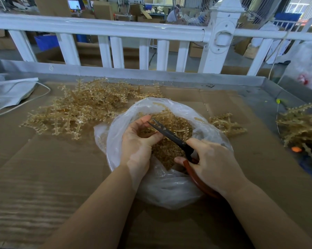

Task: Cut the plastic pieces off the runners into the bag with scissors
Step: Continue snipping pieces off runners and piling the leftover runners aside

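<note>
Over the open mouth of the clear bag (169, 187), in the middle of the cardboard-covered table (44, 177), I saw both hands working close together. The left hand (139, 142) reached in from the near left, palm turned up and fingers curled round a runner (148, 131) of tan plastic pieces. The right hand (212, 162) came in from the near right and gripped the scissors (171, 136) by their reddish handles, the dark blades pointing far-left toward the left hand's fingers.

I could not tell how far the blades stood apart, and the handle loops were mostly hidden under the right hand. The bag's near wall blurred its contents.

Cut pieces (169, 150) lay in the bag directly beneath both hands. An untrimmed heap of runners (79, 108) lay far-left of the bag, and a smaller cluster (225, 124) just to its right.
</note>
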### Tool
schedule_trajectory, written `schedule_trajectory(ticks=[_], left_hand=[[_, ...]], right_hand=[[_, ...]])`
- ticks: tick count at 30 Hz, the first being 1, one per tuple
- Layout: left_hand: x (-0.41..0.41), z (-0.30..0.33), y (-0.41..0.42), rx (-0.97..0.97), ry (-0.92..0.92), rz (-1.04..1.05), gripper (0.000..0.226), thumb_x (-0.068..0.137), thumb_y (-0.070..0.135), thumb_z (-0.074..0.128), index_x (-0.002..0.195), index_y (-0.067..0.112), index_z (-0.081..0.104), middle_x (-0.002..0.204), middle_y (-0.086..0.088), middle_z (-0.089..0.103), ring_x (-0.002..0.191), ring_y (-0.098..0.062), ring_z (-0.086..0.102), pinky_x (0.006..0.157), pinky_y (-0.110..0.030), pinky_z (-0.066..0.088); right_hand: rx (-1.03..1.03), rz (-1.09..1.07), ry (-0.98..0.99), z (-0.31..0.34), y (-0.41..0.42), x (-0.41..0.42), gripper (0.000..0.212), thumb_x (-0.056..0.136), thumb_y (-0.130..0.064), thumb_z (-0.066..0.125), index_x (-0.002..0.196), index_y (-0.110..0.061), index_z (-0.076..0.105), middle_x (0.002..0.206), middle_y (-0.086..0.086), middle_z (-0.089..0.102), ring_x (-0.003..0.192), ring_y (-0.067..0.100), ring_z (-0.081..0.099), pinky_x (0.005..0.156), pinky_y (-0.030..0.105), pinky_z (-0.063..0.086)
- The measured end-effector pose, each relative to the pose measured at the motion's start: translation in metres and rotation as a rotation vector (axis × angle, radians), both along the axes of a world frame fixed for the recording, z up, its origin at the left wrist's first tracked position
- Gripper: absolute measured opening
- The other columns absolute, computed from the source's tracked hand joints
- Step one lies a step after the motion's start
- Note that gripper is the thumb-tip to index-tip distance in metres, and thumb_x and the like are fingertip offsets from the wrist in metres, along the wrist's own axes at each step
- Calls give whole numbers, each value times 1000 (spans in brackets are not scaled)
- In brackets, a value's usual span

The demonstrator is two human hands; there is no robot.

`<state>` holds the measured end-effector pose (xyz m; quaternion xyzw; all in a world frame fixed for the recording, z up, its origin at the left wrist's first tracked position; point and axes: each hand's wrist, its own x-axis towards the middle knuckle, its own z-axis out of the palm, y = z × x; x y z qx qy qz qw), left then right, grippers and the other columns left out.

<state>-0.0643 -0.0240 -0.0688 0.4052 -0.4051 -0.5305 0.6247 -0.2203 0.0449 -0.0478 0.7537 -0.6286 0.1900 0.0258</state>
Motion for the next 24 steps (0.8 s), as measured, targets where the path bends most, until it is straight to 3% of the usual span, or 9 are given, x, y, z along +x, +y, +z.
schedule_trajectory(ticks=[5,9,13,18,24], left_hand=[[2,0,-1,27,60,-43,48,68,-16,70,101,18,64,105,-2,62,95,-19,66,84,-33,53],[3,2,0,29,100,-100,48,70,-18,67,107,12,62,104,-6,60,82,-14,69,73,-25,56],[5,4,1,22,120,-154,48,70,-20,65,103,15,63,97,-1,58,76,-8,68,67,-21,54],[5,5,2,-2,72,-212,46,67,-21,66,99,12,65,103,-7,64,90,-16,66,72,-23,54],[9,4,3,9,87,-291,50,61,-16,68,100,15,66,91,6,72,88,-12,68,79,-25,53]], right_hand=[[18,11,-22,1,-1,0,33,82,-59,53,90,-28,57,65,-16,44,61,5,45,54,8,26],[40,38,-76,3,-1,-1,25,82,-57,55,86,-33,50,63,-18,41,61,1,43,55,10,28],[59,62,-75,6,-1,-5,26,82,-60,52,86,-34,48,70,-16,50,67,2,48,61,17,36],[41,67,-38,9,-3,-10,39,79,-67,41,90,-31,53,72,-13,51,67,2,49,60,19,40],[19,104,-41,6,-9,-11,51,79,-70,37,104,-30,57,79,-14,50,70,2,46,63,18,39]])
